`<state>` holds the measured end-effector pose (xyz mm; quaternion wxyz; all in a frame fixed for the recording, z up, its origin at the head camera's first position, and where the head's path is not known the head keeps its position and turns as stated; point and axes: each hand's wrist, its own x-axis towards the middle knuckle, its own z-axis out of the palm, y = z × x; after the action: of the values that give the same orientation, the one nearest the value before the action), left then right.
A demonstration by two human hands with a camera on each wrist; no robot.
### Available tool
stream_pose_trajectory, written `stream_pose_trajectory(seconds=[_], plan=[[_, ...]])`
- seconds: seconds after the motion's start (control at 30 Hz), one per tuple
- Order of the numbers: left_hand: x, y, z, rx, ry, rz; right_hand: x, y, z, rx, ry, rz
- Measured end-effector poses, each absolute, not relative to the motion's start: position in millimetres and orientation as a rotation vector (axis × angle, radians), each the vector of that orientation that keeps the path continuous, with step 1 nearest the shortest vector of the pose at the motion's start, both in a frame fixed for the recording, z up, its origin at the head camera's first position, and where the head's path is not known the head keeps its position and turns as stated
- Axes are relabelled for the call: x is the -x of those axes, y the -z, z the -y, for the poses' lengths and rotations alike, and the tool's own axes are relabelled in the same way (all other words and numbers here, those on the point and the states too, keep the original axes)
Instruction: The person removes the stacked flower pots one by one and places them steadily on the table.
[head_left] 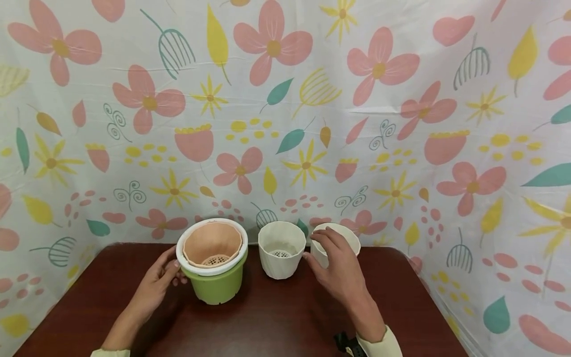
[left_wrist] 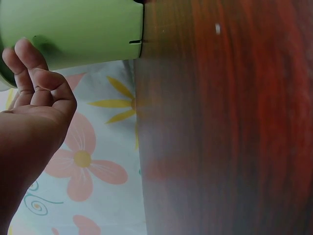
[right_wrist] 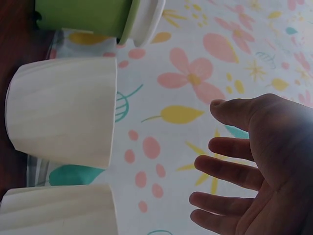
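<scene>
Indoors, the left hand (head_left: 156, 282) loosely touches a green pot (head_left: 217, 289) at left; the right hand (head_left: 342, 268), outspread, hovers near white pots (head_left: 282, 263).

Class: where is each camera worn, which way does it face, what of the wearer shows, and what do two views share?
Head: on the head, facing forward and down at the green flowerpot and two white flowerpots; left hand, right hand, sleeves show.
Left wrist: worn there, facing the green flowerpot and tabletop; left hand shows.
Right wrist: worn there, facing white flowerpots and floral backdrop; right hand shows.
Wrist views share the green flowerpot.
</scene>
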<state>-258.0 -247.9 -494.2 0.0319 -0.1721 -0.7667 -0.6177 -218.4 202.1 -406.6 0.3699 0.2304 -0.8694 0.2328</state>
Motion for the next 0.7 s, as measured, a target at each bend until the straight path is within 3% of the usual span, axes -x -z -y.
stream_pose_trajectory(seconds=[0.7], plan=[[259.0, 494.4, 248.1, 0.536, 1.899, 2.352, 220.3, 399.5, -185.4, -0.638, -0.64, 2.162]])
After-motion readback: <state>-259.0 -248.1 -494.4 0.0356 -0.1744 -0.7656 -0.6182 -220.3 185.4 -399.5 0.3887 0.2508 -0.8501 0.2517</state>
